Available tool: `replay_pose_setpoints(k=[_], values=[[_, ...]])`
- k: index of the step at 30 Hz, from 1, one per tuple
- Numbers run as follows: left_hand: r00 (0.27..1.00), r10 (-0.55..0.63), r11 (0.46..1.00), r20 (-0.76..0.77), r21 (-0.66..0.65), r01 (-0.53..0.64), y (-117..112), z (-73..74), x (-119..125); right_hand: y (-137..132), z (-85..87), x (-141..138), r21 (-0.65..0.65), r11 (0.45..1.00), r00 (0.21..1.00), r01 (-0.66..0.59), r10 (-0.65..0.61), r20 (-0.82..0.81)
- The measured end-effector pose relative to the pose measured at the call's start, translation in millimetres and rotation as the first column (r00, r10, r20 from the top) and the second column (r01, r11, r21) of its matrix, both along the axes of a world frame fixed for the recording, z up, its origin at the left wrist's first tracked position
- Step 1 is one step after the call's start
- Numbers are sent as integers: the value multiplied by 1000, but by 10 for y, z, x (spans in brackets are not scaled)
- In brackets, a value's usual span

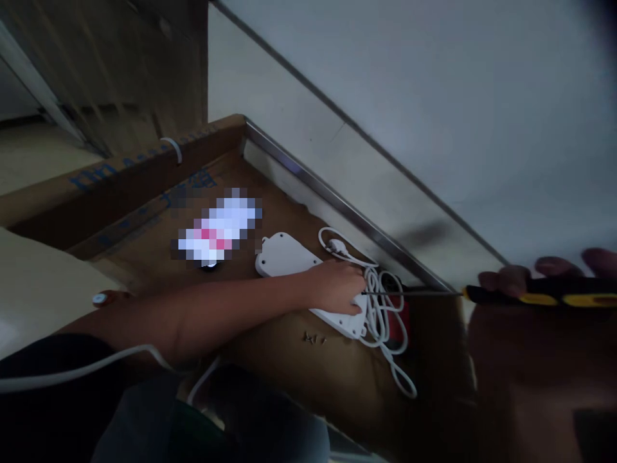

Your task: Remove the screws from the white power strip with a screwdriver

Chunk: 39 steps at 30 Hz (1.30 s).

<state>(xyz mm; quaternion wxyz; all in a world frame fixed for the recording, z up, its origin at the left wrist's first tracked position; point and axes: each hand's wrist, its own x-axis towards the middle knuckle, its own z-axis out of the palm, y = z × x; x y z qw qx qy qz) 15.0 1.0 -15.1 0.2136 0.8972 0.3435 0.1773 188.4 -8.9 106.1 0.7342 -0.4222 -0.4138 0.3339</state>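
Item: white power strip [284, 254], plastic housing, lying flat on the cardboard [308, 360] near the corner of the wall.

Handling: likely light, stiff and smooth. It may skid on the cardboard, so you do best to press on its broad face or hold it by the long edges, clear of the cord.

Left grip [336, 287]: closed, fingers curled over the strip's middle, bearing down on it; your forearm lies across the cardboard.

Right grip [535, 347]: closed round the screwdriver [544, 297], blurred at the right edge of view.

Screwdriver: black-and-yellow handle, thin steel shaft held level; its tip reaches your left grip, and the contact point is hidden.

Cord: white cord [380, 308], soft and loosely coiled beside the strip, ending in a plug [335, 245] near the metal edging [337, 206].

Screws: small loose screws [313, 337], just beside the strip; easily scattered.

Beside the coil: red object [402, 315], partly hidden; kind cannot be told.

Farther out: pixelated white-and-pink pack [216, 230], on the cardboard; white wall [434, 96] behind.
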Motion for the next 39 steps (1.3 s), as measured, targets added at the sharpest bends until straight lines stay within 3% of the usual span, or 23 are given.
replay_pose_setpoints(k=[4, 6, 9, 14, 21, 28, 33, 39], values=[[1000, -1, 1000, -10, -5, 1, -1, 13, -6, 42, -67, 10, 182, 983, 971, -19, -26, 239], [1000, 3, 1000, 6, 3, -3, 1, -3, -2, 79, -116, 39, 242, 970, 958, -10, -61, 281], [999, 17, 1000, 40, 2, -17, 5, -37, 3, 134, -132, 103, 275, 957, 964, -89, 14, 265], [998, 7, 1000, 63, -6, -7, 19, -50, -11, 130, -98, 135, 231, 955, 965, -188, 135, 224], [999, 17, 1000, 45, -5, -17, 20, -35, -16, 142, -184, 120, 340, 933, 954, -113, 7, 299], [997, 24, 1000, 75, -4, -24, 17, -56, -4, 156, -127, 176, 241, 943, 959, -229, 176, 222], [997, -1, 1000, 76, -2, 1, 20, -51, -11, 151, -188, 170, 343, 925, 937, -161, 34, 349], [993, 15, 1000, 114, -2, -15, 27, -78, -1, 226, -133, 226, 264, 937, 956, -228, 164, 243]])
